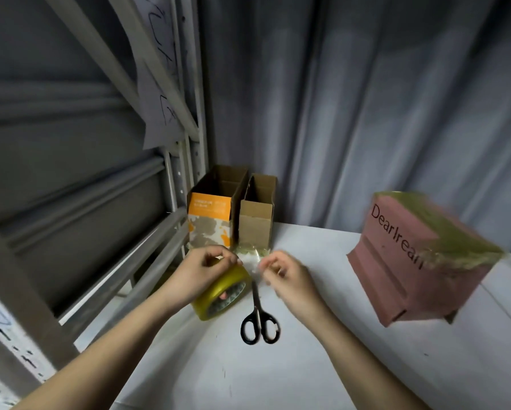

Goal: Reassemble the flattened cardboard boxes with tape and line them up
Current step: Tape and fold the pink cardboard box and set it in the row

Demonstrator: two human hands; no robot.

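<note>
Both forearms reach in over the tabletop. Two boxes stand in line at the far left; the pink box, taped, sits apart on the right, probably not yet lined up. Left hand grips the tape roll; right hand, its grip pinched together, pulls the tape's end above the scissors.

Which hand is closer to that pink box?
Right. The right hand pinches the tape end, left of the pink box; the left hand grips the tape roll, farther away.
</note>
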